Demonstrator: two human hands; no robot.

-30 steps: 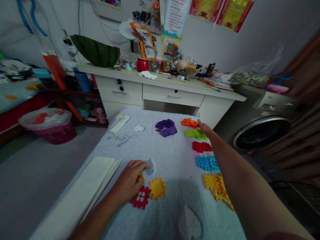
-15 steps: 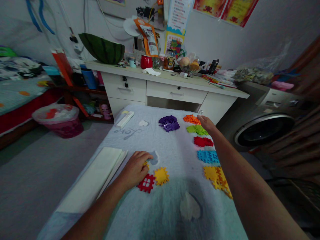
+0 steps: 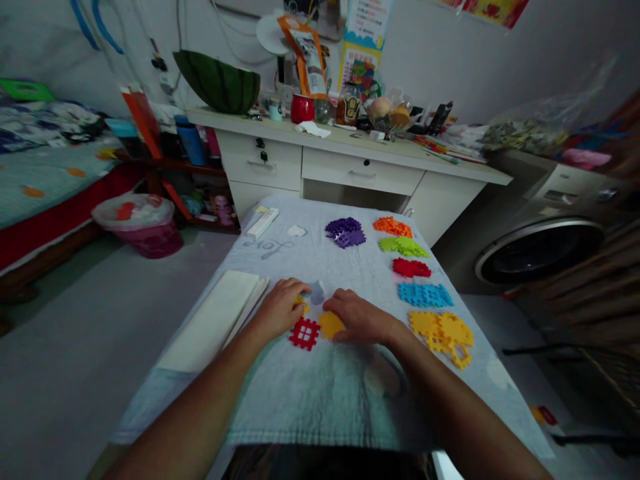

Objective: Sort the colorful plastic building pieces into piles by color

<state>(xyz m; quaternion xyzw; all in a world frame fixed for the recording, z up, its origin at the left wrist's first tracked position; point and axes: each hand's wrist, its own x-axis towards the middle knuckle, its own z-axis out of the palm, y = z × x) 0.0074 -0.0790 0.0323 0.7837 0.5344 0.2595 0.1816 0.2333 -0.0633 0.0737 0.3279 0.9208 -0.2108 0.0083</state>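
My left hand point(image 3: 285, 309) rests on the cloth-covered table, its curled fingers on a yellow toothed building tile point(image 3: 302, 301) that is mostly hidden. Just in front of that hand lies a red toothed tile point(image 3: 305, 333) with a window-like grid. My right hand point(image 3: 361, 318) has its thumb and fingers at the edges of another yellow tile point(image 3: 330, 325), right beside the red one. That tile lies flat, its right side covered by the hand.
Purple point(image 3: 345, 232), orange point(image 3: 393, 227), green point(image 3: 403, 246), red point(image 3: 411, 267), blue point(image 3: 425, 295) and yellow tile piles point(image 3: 442, 333) lie farther back and right. A folded white cloth point(image 3: 215, 320) is at left, a white box point(image 3: 263, 223) behind it. A cabinet point(image 3: 360, 175) stands beyond.
My right hand has come from the orange pile toward me and left, onto the yellow tile beside the red one. My left hand stays at its yellow tile. The camera view has shifted.
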